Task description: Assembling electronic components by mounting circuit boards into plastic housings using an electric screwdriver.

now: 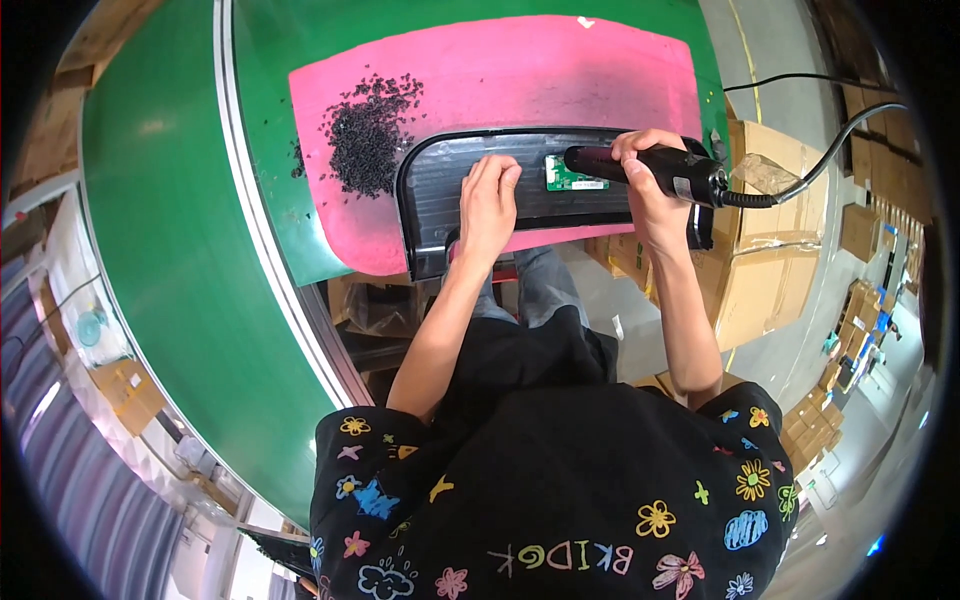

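A curved black plastic panel (540, 212) lies across the near edge of a pink mat. On it sits a small green circuit board (560, 178) with a white label. My right hand (655, 190) is wrapped round a black electric screwdriver (675, 168), whose front end lies over the board; its tip is hard to make out. A cord runs from its back end off to the right. My left hand (489, 200) rests on the panel left of the board, fingers bent and together with the thumb against them. Anything between those fingertips is hidden.
A heap of small black pieces, likely screws (365, 140), spreads over the left of the pink mat (470, 70). The mat lies on a green table (170, 250) with a metal rail (250, 190). Cardboard boxes (765, 270) stand close on the right.
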Demonstrator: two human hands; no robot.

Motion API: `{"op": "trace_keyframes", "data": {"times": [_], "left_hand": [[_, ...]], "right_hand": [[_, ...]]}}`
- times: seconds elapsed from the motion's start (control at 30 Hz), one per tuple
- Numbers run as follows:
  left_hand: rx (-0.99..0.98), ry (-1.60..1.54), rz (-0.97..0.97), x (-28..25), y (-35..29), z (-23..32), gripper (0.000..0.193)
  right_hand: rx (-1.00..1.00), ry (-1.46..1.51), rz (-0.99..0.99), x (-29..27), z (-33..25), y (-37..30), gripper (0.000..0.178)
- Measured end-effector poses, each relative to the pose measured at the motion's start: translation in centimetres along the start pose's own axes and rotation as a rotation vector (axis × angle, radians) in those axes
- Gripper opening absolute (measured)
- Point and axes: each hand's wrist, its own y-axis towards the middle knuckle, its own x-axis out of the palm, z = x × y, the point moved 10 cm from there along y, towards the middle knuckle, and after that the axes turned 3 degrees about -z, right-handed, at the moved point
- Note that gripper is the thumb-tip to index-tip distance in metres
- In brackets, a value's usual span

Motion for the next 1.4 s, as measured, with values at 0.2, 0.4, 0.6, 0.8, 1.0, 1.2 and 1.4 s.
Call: {"op": "trace_keyframes", "data": {"times": [0.2,0.4,0.6,0.8,1.0,1.2,1.4], "left_hand": [[-0.032,-0.037,-0.035,0.1,0.0,-0.7,0.007],[0.014,-0.010,-0.026,-0.1,-0.2,-0.7,0.008],[0.038,-0.016,0.000,-0.3,-0.2,-0.4,0.008],[0.058,0.032,-0.005,-0.1,-0.1,-0.2,0.009],[-0.265,-0.225,0.001,-0.5,-0.2,-1.6,0.011],[-0.006,-0.515,0.011,-0.6,0.8,4.7,0.011],[-0.178,-0.769,0.052,-1.3,0.1,4.1,0.009]], "right_hand": [[-0.026,-0.065,-0.036,0.5,0.2,0.2,0.024],[0.007,-0.143,-0.180,2.8,-0.2,1.1,0.023],[0.002,-0.101,-0.321,4.0,0.6,1.4,0.020],[0.055,-0.097,-0.302,4.2,1.5,1.5,0.020],[0.006,-0.052,-0.181,2.3,-0.2,1.2,0.022],[-0.002,0.327,-0.118,2.0,-4.3,1.1,0.022],[-0.016,0.380,-0.153,1.7,-7.4,0.2,0.023]]}}
